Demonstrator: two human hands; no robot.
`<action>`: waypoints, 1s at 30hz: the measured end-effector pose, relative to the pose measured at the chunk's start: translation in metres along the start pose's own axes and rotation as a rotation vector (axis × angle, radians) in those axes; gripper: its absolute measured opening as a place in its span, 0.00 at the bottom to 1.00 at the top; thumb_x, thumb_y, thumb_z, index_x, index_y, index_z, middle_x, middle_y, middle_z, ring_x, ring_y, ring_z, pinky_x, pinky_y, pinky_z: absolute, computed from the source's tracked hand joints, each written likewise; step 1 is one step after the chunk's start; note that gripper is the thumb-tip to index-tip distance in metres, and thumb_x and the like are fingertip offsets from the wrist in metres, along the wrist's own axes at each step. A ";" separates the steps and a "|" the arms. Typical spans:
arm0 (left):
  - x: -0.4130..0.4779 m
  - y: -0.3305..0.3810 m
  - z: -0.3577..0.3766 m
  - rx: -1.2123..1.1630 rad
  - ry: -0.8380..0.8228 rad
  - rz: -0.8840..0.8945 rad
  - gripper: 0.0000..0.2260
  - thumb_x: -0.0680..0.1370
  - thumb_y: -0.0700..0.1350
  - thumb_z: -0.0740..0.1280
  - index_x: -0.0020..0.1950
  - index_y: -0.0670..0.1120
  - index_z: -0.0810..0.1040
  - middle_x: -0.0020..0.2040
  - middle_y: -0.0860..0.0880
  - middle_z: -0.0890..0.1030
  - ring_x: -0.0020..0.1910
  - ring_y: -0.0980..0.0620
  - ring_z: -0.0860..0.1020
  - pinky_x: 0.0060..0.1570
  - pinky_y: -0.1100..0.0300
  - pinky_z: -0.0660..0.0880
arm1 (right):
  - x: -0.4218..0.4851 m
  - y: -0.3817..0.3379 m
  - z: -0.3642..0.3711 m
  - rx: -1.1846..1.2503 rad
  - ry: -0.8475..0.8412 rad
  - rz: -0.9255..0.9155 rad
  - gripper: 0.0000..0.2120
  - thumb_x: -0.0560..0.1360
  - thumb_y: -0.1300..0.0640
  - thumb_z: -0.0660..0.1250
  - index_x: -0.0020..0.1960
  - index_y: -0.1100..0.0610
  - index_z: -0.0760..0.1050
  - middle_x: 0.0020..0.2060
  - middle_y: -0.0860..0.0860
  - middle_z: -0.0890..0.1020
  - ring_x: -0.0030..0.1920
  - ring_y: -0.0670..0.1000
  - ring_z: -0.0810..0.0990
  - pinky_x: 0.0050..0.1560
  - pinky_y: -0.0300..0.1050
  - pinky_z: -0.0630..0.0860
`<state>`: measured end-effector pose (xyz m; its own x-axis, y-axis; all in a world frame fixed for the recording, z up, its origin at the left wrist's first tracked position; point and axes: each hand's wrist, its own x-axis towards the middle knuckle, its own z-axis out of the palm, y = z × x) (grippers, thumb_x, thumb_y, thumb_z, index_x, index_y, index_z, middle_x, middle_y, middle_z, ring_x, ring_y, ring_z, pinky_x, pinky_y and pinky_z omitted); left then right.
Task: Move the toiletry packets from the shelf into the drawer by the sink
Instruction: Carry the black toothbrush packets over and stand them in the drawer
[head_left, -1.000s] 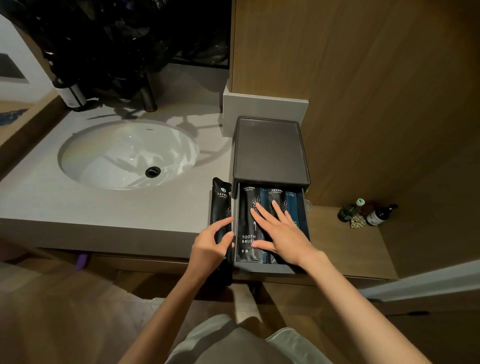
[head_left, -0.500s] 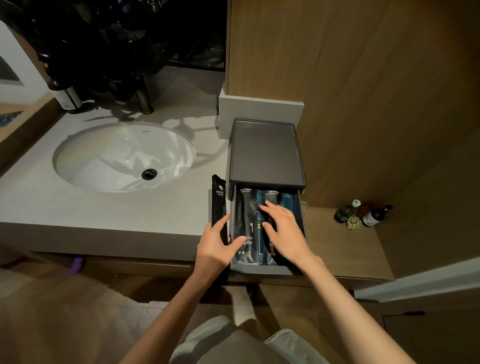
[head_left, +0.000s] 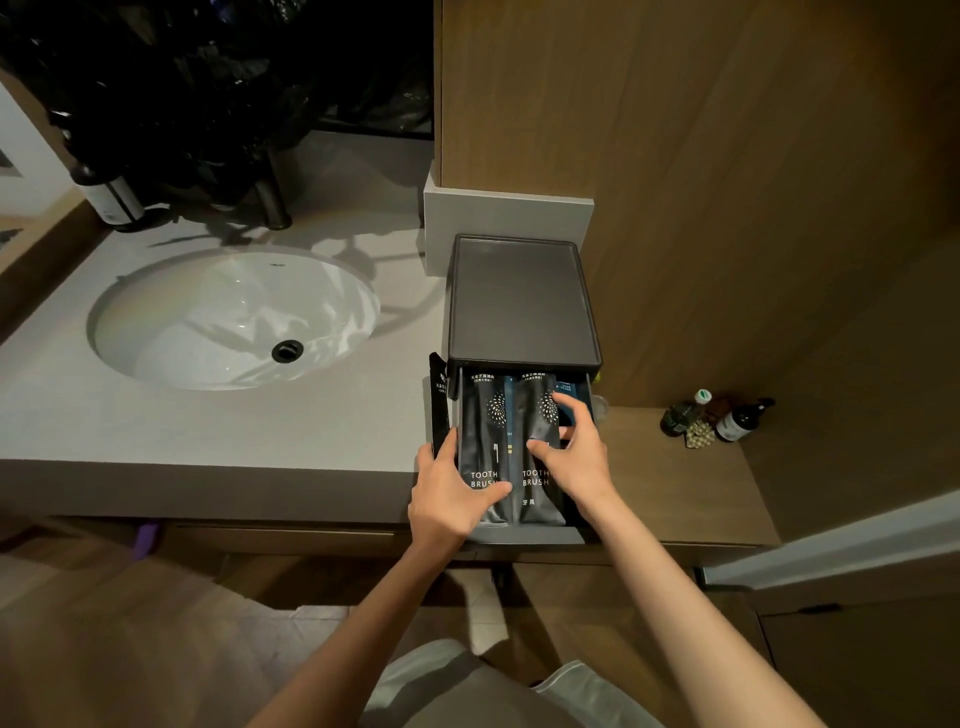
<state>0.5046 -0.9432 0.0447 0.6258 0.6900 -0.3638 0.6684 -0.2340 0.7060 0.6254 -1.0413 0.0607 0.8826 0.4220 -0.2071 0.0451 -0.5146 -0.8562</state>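
Observation:
A dark grey drawer (head_left: 524, 535) stands pulled out from a small grey box beside the sink. Two black toothbrush packets lie side by side in it: a left packet (head_left: 483, 431) and a right packet (head_left: 540, 410). A blue packet (head_left: 569, 395) shows at the drawer's right side. My left hand (head_left: 452, 493) rests on the drawer's left edge, thumb on the left packet. A black packet (head_left: 440, 405) stands on edge outside the drawer's left wall, against my fingers. My right hand (head_left: 574, 452) lies spread over the right packet and grips nothing.
The grey box top (head_left: 519, 301) is a shallow tray. A white sink (head_left: 234, 317) is set in the grey counter (head_left: 208, 426) to the left. Small bottles (head_left: 717, 415) stand on the low wooden shelf (head_left: 675, 483) on the right. A wooden wall rises behind.
My left hand has slid right from the outer black packet onto the drawer's left packet. My right hand has shifted right, so that both toothbrush packets show side by side.

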 end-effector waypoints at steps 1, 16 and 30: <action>0.001 0.000 0.000 -0.003 -0.003 -0.003 0.44 0.67 0.57 0.76 0.77 0.55 0.55 0.76 0.44 0.56 0.72 0.42 0.65 0.66 0.44 0.66 | 0.001 0.000 -0.002 0.034 -0.005 0.013 0.28 0.73 0.66 0.70 0.69 0.49 0.67 0.44 0.44 0.75 0.44 0.45 0.75 0.41 0.35 0.72; 0.006 -0.003 -0.001 -0.038 -0.055 -0.010 0.42 0.71 0.51 0.74 0.77 0.54 0.53 0.78 0.43 0.52 0.75 0.43 0.59 0.70 0.47 0.61 | 0.008 0.013 0.008 0.162 0.001 0.122 0.21 0.77 0.70 0.61 0.66 0.54 0.72 0.42 0.55 0.74 0.44 0.49 0.73 0.44 0.35 0.75; 0.006 -0.007 -0.009 -0.107 -0.108 0.024 0.41 0.70 0.46 0.75 0.77 0.53 0.55 0.77 0.41 0.54 0.76 0.43 0.57 0.72 0.49 0.57 | 0.005 0.003 0.013 -0.276 -0.082 -0.173 0.24 0.76 0.67 0.63 0.71 0.55 0.67 0.49 0.52 0.75 0.49 0.51 0.77 0.59 0.47 0.75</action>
<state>0.5005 -0.9317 0.0431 0.6842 0.6064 -0.4051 0.6097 -0.1709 0.7740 0.6239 -1.0315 0.0506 0.8105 0.5739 -0.1170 0.3261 -0.6081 -0.7238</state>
